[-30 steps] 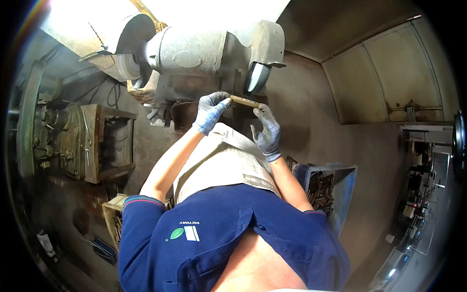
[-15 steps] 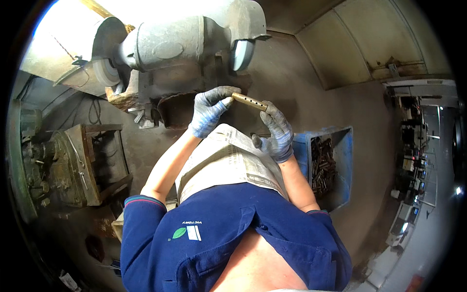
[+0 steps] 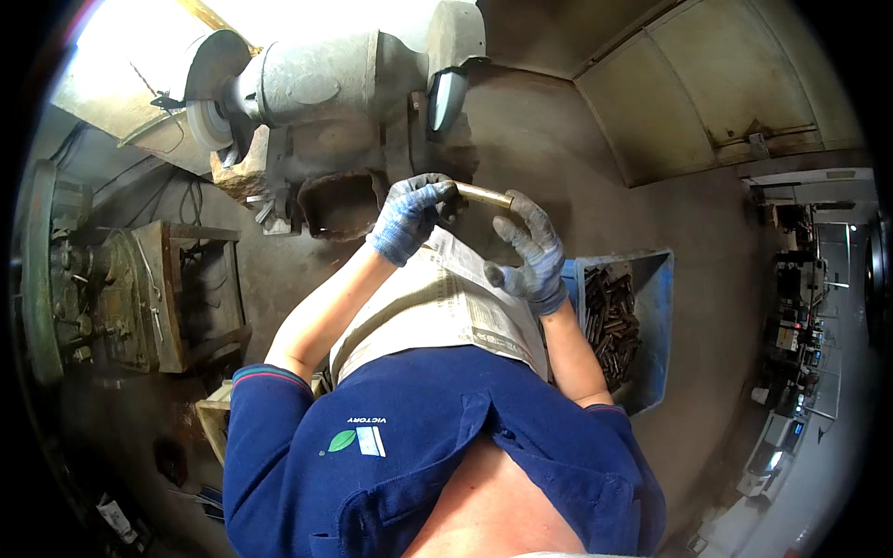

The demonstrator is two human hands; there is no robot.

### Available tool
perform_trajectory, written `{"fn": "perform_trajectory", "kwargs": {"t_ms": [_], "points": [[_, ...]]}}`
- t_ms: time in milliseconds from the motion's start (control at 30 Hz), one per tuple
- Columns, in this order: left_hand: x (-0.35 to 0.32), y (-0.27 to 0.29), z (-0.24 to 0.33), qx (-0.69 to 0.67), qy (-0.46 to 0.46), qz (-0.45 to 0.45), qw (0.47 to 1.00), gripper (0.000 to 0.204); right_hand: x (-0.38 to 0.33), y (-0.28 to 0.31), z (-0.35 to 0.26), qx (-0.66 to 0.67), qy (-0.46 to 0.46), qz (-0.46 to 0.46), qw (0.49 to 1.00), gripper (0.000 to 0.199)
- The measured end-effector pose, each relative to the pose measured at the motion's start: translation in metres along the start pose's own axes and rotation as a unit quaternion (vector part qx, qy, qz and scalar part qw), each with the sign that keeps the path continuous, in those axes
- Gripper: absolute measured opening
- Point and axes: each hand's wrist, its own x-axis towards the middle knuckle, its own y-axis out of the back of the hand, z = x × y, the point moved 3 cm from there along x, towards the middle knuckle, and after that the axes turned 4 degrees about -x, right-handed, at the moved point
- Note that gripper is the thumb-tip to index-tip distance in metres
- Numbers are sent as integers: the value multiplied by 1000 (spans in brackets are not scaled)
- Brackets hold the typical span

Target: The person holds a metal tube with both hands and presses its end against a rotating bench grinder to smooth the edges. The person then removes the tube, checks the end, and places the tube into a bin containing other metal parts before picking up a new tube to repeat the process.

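A slim brass-coloured metal tube (image 3: pixel 484 194) is held up in front of me, slanting slightly down to the right, its plain side showing. My left hand (image 3: pixel 409 216), in a grey-and-blue work glove, is closed on the tube's left end, fingers and thumb pinching it. My right hand (image 3: pixel 532 256), gloved alike, is at the other end. Its upper fingertips touch or nearly touch that end, while the thumb stands well apart below. Printed paper (image 3: pixel 437 312) covers my lap beneath both hands.
A bench grinder (image 3: pixel 321 79) stands ahead, with one grinding wheel (image 3: pixel 209 124) at left and another (image 3: pixel 448 100) at right. A blue crate (image 3: pixel 659 321) of metal tubes (image 3: pixel 609 325) sits by my right forearm. Left is a rusty metal frame (image 3: pixel 172 298).
The tube has turned about its length, so its row of holes no longer shows. My left hand has shifted a little right and rolled over. My right fingers have loosened at the tube's end.
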Motion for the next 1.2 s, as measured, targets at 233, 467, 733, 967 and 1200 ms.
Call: {"fn": "perform_trajectory", "kwargs": {"t_ms": [233,467,733,967,1200], "points": [[4,-2,-25,189,-58,63,978,16,-36,3,41,252,-267,63,928,19],[6,0,-42,224,-103,67,967,19,-44,6,43,510,-416,99,747,29],[6,18,-55,64,-21,92,993,14,-40,5,40,478,-412,83,771,27],[-3,19,-44,2,27,100,995,12,-29,-3,35,104,-148,-23,983,29],[-2,29,-26,156,-85,140,974,13,-27,-29,46,268,-308,4,913,18]]}}
